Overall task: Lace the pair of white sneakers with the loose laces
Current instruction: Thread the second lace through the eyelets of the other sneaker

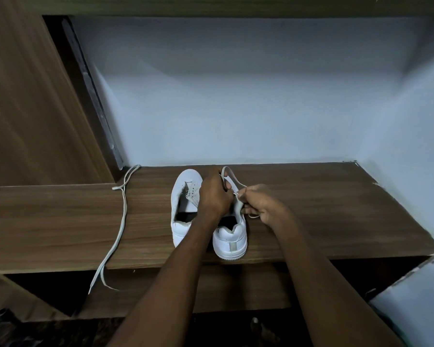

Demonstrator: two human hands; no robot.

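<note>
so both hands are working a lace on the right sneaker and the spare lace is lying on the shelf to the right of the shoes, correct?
Not quite: the head view shows the spare lace lying on the shelf to the left of the shoes, its end hanging over the front edge. The rest holds: the left hand and right hand both work a lace on the right sneaker.
</note>
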